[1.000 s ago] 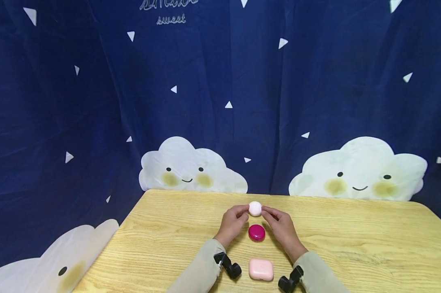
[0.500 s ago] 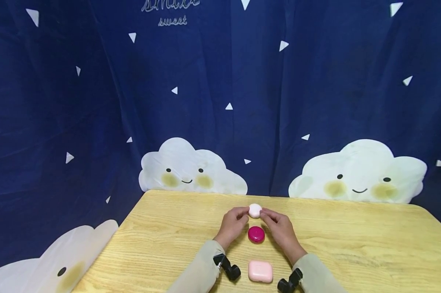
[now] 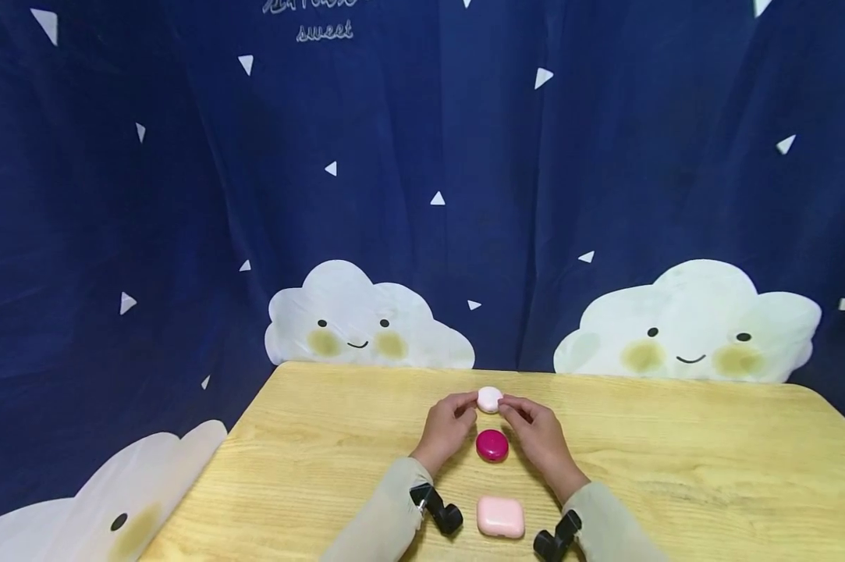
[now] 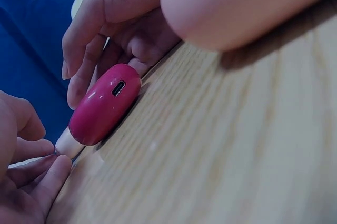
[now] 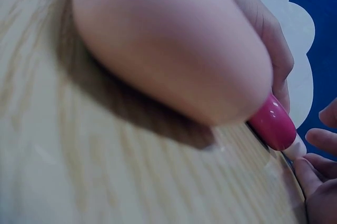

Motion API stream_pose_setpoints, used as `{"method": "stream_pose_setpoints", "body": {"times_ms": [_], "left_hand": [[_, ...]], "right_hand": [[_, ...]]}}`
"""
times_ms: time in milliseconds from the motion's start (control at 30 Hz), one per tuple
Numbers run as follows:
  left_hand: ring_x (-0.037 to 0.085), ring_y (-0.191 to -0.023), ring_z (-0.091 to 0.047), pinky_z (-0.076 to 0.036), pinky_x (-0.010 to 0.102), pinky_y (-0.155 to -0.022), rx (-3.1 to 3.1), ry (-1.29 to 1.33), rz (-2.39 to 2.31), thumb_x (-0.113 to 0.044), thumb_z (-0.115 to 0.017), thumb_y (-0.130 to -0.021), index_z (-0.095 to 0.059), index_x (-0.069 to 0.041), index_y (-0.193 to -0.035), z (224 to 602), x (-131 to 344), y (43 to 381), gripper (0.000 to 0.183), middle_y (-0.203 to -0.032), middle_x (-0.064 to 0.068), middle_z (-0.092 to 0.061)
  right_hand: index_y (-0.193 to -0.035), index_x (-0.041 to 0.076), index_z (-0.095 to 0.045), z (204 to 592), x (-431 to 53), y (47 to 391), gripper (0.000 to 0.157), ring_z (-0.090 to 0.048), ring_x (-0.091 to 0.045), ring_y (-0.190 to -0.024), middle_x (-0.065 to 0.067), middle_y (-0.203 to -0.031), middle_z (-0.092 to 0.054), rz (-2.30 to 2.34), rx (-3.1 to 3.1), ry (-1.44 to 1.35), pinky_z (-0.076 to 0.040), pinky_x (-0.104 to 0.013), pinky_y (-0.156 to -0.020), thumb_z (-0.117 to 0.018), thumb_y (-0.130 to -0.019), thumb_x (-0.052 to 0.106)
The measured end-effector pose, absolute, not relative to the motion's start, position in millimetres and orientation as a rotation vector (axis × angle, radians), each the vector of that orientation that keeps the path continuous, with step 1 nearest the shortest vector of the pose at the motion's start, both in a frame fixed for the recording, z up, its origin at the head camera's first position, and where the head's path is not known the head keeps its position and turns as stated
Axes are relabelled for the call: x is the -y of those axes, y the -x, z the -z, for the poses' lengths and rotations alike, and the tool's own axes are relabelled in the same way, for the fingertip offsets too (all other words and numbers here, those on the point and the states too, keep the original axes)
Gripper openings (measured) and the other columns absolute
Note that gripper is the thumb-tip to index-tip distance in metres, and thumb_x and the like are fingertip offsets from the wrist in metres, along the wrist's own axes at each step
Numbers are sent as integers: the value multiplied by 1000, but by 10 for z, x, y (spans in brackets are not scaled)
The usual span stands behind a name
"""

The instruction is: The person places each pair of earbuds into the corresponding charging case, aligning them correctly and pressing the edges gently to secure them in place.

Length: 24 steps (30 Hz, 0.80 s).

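Far along the table's middle, a small round whitish-pink case (image 3: 489, 398) sits between the fingertips of both hands. The left hand (image 3: 446, 428) grips its left edge with bent fingers, and the right hand (image 3: 540, 439) pinches its right edge. Closer in lies a glossy magenta round case (image 3: 492, 445), touched by neither hand; its charging port shows in the left wrist view. A pale pink rounded rectangular case, like an earbud case (image 3: 501, 517), rests between the forearms. In both wrist views, the magenta case (image 4: 105, 104) hides most of the whitish-pink case (image 5: 296, 148).
The cases stand roughly in one line on a light wooden table (image 3: 675, 460). Behind its far edge hangs a dark blue curtain (image 3: 492, 156) with white triangles and smiling clouds. Black wrist cameras are strapped to both sleeves, beside the pale pink case.
The right fingertips lie slightly further over the whitish-pink case's edge than a second ago. The head view has shifted a little up and down. The other two cases stay in place.
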<state>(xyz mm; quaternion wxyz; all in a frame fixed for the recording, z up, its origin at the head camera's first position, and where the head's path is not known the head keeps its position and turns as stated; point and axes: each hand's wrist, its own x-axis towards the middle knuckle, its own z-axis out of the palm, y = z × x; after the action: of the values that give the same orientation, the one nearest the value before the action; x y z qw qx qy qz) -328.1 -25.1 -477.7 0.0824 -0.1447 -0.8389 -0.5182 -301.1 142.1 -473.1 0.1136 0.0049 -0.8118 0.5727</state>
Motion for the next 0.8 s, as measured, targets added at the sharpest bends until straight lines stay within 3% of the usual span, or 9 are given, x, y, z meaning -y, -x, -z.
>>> {"method": "stream_pose_setpoints", "body": {"times_ms": [800], "left_hand": [[7, -87, -61, -49, 22, -74, 2481, 362, 1593, -7, -59, -87, -70, -4, -114, 4754, 246, 3305, 29, -101, 4, -72]], "right_hand": [[-111, 6, -71, 4716, -1432, 3022, 23, -58, -22, -114, -9, -120, -66, -1673, 2383, -5, -45, -26, -92, -65, -93, 19]]}}
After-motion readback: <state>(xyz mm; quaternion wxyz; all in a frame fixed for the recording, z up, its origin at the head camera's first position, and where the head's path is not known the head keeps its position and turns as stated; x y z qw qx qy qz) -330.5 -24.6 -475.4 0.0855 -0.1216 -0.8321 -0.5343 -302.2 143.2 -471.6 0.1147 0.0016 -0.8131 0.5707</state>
